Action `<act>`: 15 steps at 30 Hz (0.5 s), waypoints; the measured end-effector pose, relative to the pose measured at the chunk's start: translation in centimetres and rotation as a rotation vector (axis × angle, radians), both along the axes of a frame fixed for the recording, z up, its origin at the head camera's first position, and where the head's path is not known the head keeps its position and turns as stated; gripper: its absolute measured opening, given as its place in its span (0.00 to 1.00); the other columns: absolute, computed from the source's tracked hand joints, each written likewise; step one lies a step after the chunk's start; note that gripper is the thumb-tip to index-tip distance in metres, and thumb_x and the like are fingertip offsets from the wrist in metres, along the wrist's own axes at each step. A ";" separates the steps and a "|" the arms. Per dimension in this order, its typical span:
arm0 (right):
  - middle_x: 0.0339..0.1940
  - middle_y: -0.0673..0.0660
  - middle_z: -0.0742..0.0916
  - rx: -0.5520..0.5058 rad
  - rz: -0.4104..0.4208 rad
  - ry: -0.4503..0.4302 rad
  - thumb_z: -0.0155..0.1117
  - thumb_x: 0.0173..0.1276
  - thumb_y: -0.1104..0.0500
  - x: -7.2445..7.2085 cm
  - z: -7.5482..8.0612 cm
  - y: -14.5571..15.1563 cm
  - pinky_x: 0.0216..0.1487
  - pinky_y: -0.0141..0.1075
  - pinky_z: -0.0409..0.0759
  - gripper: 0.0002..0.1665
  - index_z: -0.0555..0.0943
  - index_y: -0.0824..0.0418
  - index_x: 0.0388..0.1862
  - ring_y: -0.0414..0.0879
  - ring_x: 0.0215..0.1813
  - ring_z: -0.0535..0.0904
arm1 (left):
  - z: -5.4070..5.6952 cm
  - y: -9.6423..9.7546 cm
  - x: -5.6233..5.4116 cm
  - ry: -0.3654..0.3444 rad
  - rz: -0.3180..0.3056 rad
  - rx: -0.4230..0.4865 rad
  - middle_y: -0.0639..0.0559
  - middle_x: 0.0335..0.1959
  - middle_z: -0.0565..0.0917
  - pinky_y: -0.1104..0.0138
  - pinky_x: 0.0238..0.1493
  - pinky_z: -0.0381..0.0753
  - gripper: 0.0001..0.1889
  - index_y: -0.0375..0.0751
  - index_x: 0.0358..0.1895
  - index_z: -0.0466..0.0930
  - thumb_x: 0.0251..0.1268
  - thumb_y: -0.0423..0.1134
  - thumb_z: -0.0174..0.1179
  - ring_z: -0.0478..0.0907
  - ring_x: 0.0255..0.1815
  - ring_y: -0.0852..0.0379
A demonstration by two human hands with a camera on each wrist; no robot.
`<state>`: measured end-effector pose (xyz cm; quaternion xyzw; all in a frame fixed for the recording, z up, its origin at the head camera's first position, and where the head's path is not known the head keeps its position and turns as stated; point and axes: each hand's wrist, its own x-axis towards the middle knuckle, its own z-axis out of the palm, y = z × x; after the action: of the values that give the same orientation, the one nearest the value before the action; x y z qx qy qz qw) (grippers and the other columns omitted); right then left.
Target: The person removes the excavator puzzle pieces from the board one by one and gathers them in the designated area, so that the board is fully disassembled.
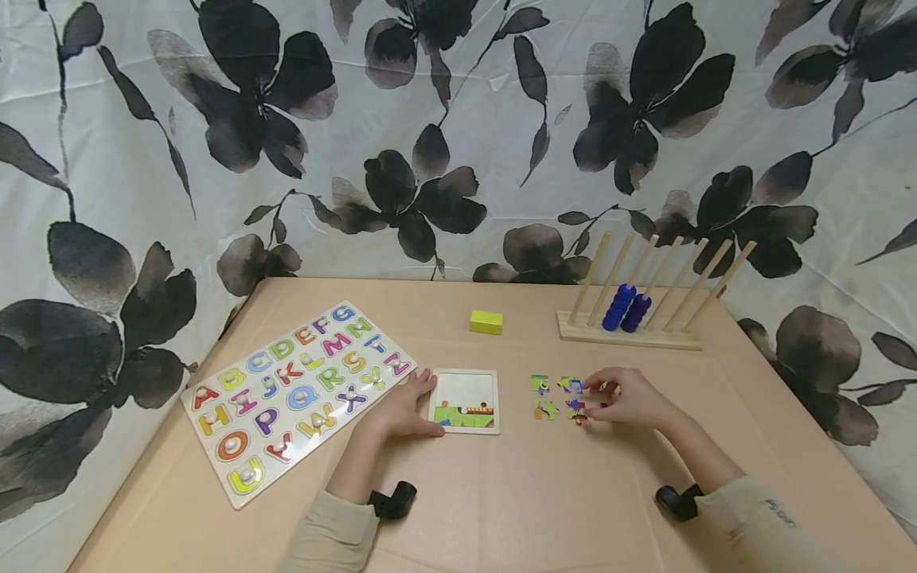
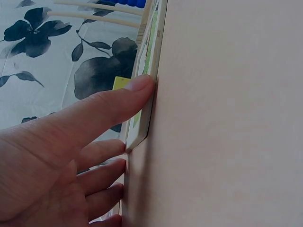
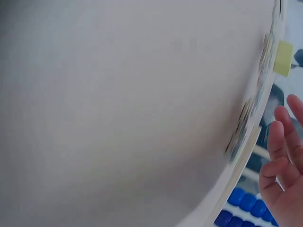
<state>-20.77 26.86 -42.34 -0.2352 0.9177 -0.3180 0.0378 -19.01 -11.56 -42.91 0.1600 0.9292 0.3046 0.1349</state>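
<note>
A small square puzzle tray lies in the middle of the table, with a few picture pieces along its lower part. My left hand rests against its left side; the thumb touches the near edge, and the other fingers reach along the left side, fairly straight. Loose jigsaw pieces lie to the right of the tray. Over the rightmost pieces is my right hand, its fingers loosely bent and partly covering them. In the right wrist view its fingers are spread, with nothing seen between them.
A letter board lies left of the tray. Behind stand a yellow block and a wooden peg rack with blue beads on two pegs. A floral cloth hangs behind the table.
</note>
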 end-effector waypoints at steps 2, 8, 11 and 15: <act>0.29 0.52 0.82 -0.017 -0.001 0.005 0.74 0.45 0.58 0.0 0.0 -0.7 0.25 0.29 0.71 0.20 0.82 0.65 0.38 0.44 0.29 0.74 | 0.0 0.0 0.0 0.001 -0.004 0.000 0.40 0.70 0.56 0.52 0.68 0.50 0.46 0.32 0.66 0.61 0.41 0.44 0.72 0.46 0.71 0.41; 0.30 0.55 0.83 -0.095 0.017 -0.019 0.74 0.47 0.58 0.0 0.2 -3.2 0.25 0.30 0.74 0.20 0.82 0.65 0.39 0.47 0.30 0.75 | -0.1 -0.1 -0.1 0.000 -0.009 0.001 0.41 0.70 0.56 0.52 0.68 0.50 0.46 0.32 0.66 0.61 0.42 0.45 0.72 0.46 0.71 0.41; 0.32 0.56 0.82 -0.125 0.029 -0.043 0.73 0.48 0.59 -0.1 0.3 -4.6 0.22 0.30 0.74 0.20 0.82 0.65 0.40 0.48 0.30 0.75 | -0.2 -0.1 -0.1 -0.002 -0.006 -0.001 0.41 0.70 0.55 0.53 0.68 0.49 0.46 0.32 0.66 0.60 0.42 0.45 0.72 0.46 0.71 0.41; 0.33 0.56 0.83 -0.119 0.034 -0.062 0.73 0.48 0.56 -0.1 0.6 -6.6 0.22 0.30 0.73 0.21 0.82 0.64 0.40 0.48 0.32 0.74 | -0.2 -0.2 -0.1 -0.005 -0.004 -0.002 0.41 0.70 0.55 0.53 0.68 0.49 0.46 0.32 0.66 0.60 0.42 0.45 0.72 0.45 0.71 0.42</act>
<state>-20.85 20.26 -41.74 -0.2428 0.8914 -0.3784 0.0576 -19.13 -11.72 -43.12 0.1610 0.9288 0.3038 0.1381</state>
